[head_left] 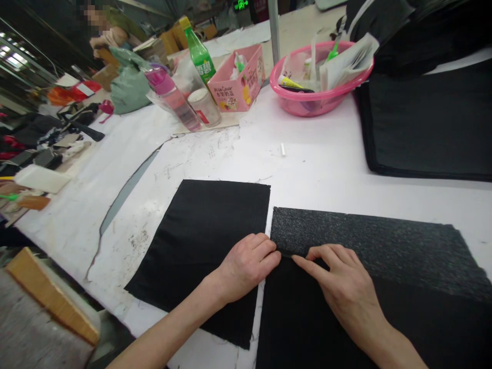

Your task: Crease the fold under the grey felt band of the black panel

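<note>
My left hand (pixel 249 264) pinches the left end of a narrow dark strip (pixel 285 253), fingers pressed together. At the strip's other side my right hand (pixel 344 282) has thumb and forefinger closed on the edge. The strip lies along the line where a speckled dark grey band (pixel 365 241) meets the plain black fabric (pixel 303 318); whether it is a fold or a separate piece I cannot tell. To the left lies another black fabric piece (pixel 207 230), flat, partly under my left forearm.
A pink basin (pixel 284 97) of tools and papers stands behind, beside a pink carton (pixel 234 92), a green bottle (pixel 198 54), a pink water bottle (pixel 175 97) and a jar (pixel 205 108). Stacked black material (pixel 430 123) lies at right. A person (pixel 115 36) is far back left.
</note>
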Motion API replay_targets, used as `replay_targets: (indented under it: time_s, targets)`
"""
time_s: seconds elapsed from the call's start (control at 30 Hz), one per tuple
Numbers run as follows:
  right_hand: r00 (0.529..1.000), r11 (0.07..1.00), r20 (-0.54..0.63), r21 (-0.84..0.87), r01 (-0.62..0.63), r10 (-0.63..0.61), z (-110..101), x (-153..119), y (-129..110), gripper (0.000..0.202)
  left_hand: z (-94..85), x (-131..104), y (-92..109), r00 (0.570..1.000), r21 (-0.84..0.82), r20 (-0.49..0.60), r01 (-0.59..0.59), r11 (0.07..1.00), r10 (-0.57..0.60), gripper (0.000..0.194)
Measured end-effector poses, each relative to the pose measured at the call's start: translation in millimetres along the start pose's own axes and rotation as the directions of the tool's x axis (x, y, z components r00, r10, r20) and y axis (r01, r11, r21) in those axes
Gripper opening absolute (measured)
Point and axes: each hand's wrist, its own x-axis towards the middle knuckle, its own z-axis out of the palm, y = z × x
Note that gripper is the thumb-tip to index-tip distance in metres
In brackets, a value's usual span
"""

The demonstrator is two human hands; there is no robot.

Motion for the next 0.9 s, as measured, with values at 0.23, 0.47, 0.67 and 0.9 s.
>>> replay_targets:
  time_s: [0.23, 0.47, 0.67, 0.9]
  targets:
    - [1.000, 1.000, 0.006, 0.002, -0.008, 0.008, 0.8, -0.9, -0.3, 0.031, -1.4, 1.4, 1.7, 1.000, 0.032, -0.005, -0.028, 0.999, 0.028, 0.018]
    - [1.000, 1.000, 0.011, -0.013, 0.001, -0.001, 1.2, -1.8, -0.7, 0.032, 0.4, -0.1, 1.2, 0.999, 0.033, 0.015, -0.039, 0.999, 0.038, 0.017]
    - [1.000, 0.999, 0.023, -0.024, 0.022, -0.021, 0.5, -1.5, -1.7, 0.031, 1.2, -0.1, 2.1, 0.999, 0.034, 0.016, -0.032, 0.999, 0.031, 0.016]
    - [0.999, 0.999, 0.033, -0.039, 0.022, -0.021, 1.5, -1.7, -1.1, 0.033, 1.3, -0.1, 2.5, 1.000, 0.040, 0.011, -0.029, 0.999, 0.028, 0.017]
